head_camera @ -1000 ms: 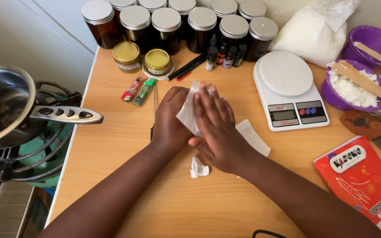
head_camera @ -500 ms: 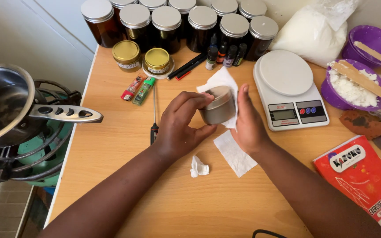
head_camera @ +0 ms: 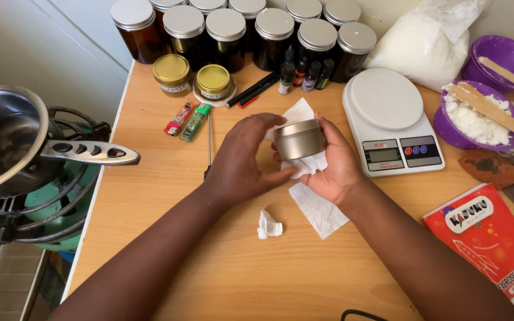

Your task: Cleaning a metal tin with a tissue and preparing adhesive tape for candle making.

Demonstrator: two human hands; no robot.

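Silver round tin (head_camera: 298,139) sits clamped between left hand (head_camera: 242,160) and right hand (head_camera: 334,166), white tissue (head_camera: 304,163) probably cushioning it, above the tabletop (head_camera: 150,196) middle.

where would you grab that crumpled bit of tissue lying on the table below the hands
Pinch the crumpled tissue scrap across its narrow middle, coming straight down from above. It lies loose on the wooden table, bunched into raised folds that fingertips can close on, with bare wood all round. The flat tissue sheet lies just to its right, so come in from the left to avoid snagging it.
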